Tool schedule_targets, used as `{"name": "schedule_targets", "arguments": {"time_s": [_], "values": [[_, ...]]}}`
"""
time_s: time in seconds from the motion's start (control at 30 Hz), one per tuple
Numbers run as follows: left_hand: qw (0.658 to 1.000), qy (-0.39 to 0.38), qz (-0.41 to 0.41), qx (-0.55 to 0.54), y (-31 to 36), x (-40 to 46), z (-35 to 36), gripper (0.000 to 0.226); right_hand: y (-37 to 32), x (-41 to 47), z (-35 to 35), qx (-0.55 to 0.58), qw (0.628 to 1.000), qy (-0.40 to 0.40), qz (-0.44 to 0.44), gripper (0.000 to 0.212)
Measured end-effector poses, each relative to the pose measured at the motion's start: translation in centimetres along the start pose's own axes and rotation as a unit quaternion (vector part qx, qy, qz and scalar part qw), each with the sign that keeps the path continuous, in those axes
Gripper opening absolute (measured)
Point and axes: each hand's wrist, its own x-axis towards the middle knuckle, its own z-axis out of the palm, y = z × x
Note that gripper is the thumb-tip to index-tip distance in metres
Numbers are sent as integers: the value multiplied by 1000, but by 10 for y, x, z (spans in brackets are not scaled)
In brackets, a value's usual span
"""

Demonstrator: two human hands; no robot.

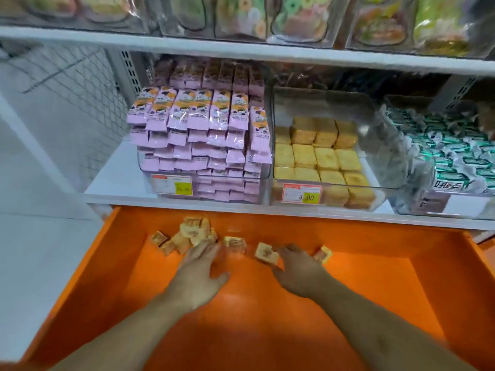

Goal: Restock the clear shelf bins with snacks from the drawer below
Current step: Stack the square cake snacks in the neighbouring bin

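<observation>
While both arms reach down into it, the orange drawer (267,330) stands pulled out below the white shelf (112,188), and its floor is mostly bare orange. On the shelf above sit three clear bins side by side. The left bin (203,188) is packed to the top with pink snack packets (198,121). The middle bin (334,188) holds rows of yellow square cakes (321,156) that fill only its lower part, with a price label (302,193) on its front. The right bin (442,199) holds green-and-white wrapped sweets (455,156). A higher shelf carries more bins of blurred, colourful snacks (294,17).

At the back of the drawer lies a loose scatter of wrapped cakes (187,232), heaped at the left and strung out singly toward the right. The left hand (199,274) lies palm down with fingers stretched forward, its fingertips touching the heap; its grip is apart and holds nothing. The right hand (300,269) reaches between two single cakes, its fingers at one wrapped cake (265,253); motion blur hides whether its grip has closed on it.
</observation>
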Motion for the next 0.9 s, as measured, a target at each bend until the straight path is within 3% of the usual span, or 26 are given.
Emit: {"name": "schedule_targets", "arguments": {"time_s": [0.2,0.3,0.37,0.43,0.53,0.73,0.9], "values": [[995,52,-63,50,-33,57,-12,90,15,75,57,29,999,-21,5,66],[995,56,-48,72,-55,79,-4,90,19,105,80,-13,998,-18,-51,59],[997,59,-28,41,-70,86,6,90,23,118,98,-29,998,-23,-50,66],[997,80,-15,2,-74,89,13,84,28,124,114,-15,999,-11,-28,71],[992,123,-13,-9,-69,94,16,67,30,122,124,-43,999,8,-23,60],[995,85,-30,45,-60,75,16,48,28,99,114,11,1000,-19,3,48],[998,29,-35,42,-35,46,6,40,14,71,78,72,997,-19,-9,64]]}}
